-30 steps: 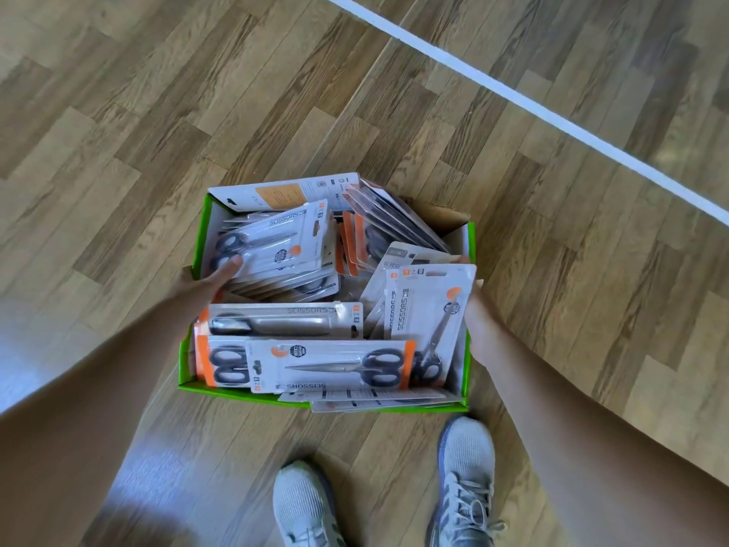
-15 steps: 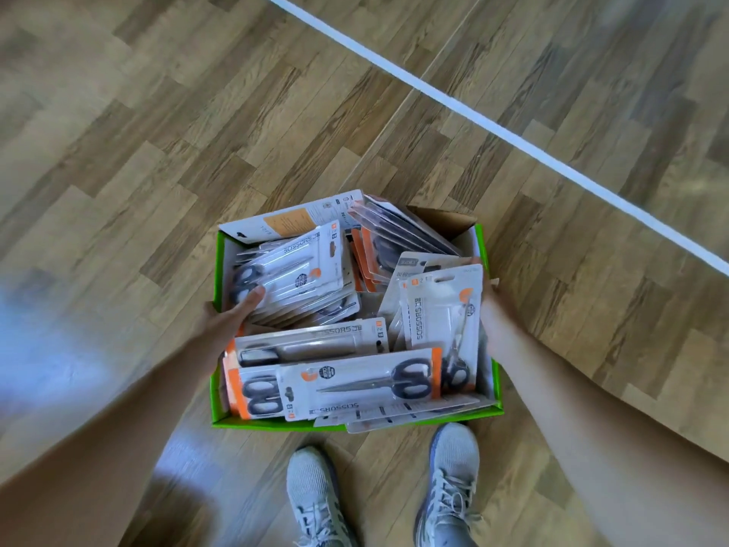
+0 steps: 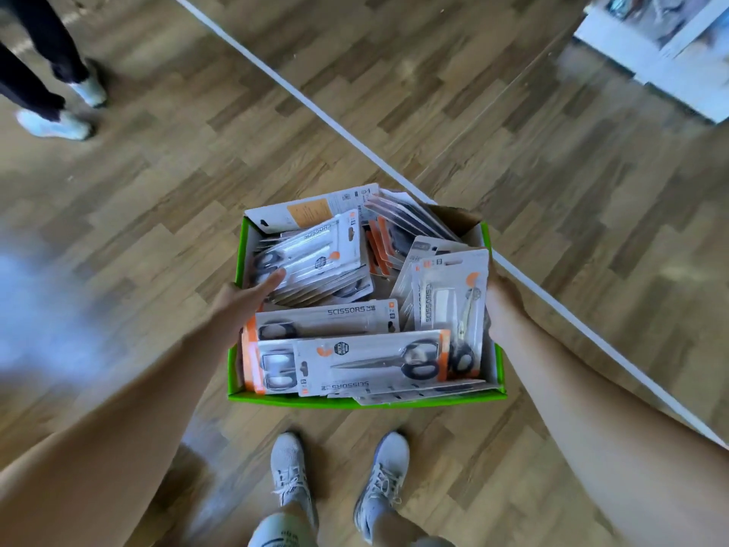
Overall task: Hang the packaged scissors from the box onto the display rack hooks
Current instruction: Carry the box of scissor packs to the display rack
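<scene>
Presently, the head view looks straight down onto a green box (image 3: 355, 400) held between both forearms above a wood-pattern floor (image 3: 157, 191).

Contents: the box is filled with packaged scissors (image 3: 371, 361), each on a white and orange card under a clear blister. The packs lie in loose stacks. One pack lies flat along the near wall, several are fanned at the far left, and one group stands on edge against the right wall. All packs in view are inside the box.

Left hand (image 3: 240, 302): it grips the left wall of the box. The thumb reaches over the rim and rests on a pack inside, while the palm lies against the outside of the wall. The remaining fingers are hidden.

Right hand (image 3: 499, 305): it is placed against the outside of the right wall. The box and the upright packs hide its fingers, so its grip cannot be determined.

Surroundings: a white line (image 3: 315, 108) crosses the floor diagonally and passes behind the box. The wearer's grey sneakers (image 3: 292, 475) stand below the near wall. Another person's legs (image 3: 35, 73), in dark trousers and pale shoes, appear at the upper left. A white unit (image 3: 651, 45) at the upper right is too blurred to identify.
</scene>
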Demonstrator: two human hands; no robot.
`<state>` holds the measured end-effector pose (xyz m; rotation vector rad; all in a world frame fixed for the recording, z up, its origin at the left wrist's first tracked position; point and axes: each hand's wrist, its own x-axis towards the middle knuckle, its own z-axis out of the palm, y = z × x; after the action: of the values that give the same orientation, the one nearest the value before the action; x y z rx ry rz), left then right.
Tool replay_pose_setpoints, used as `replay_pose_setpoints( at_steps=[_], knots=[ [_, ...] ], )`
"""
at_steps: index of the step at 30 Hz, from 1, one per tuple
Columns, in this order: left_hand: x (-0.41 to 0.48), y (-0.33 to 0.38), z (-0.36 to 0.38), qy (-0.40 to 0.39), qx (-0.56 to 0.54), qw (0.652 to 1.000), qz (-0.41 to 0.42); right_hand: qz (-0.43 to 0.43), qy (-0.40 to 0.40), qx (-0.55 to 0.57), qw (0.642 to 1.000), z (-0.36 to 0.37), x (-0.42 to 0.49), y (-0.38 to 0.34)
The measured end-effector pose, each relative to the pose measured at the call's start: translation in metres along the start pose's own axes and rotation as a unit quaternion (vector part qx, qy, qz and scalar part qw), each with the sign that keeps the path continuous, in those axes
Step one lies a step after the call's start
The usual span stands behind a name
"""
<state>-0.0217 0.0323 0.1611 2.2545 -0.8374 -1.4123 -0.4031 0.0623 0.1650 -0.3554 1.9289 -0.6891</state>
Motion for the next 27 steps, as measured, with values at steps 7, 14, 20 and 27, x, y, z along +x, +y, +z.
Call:
replay_pose_setpoints(
  at_steps=[7,14,20,27],
  knots=[
    [-0.024,0.092,-0.019,-0.01,-0.022,1.0,0.01,-0.054,0.017,-0.015,0.998,-0.027,-0.037,-0.126],
    [0.017,0.195,-0.031,-0.046,-0.067,0.996,0.021,-0.056,0.029,-0.013,0.998,-0.005,-0.017,-0.242],
    [0.085,0.293,-0.042,-0.039,-0.055,0.997,0.023,-0.048,0.057,-0.008,0.997,0.028,0.034,-0.324],
    [0.165,0.405,-0.055,-0.068,-0.035,0.997,0.02,-0.044,0.063,0.001,0.997,0.055,0.084,-0.441]
  ],
)
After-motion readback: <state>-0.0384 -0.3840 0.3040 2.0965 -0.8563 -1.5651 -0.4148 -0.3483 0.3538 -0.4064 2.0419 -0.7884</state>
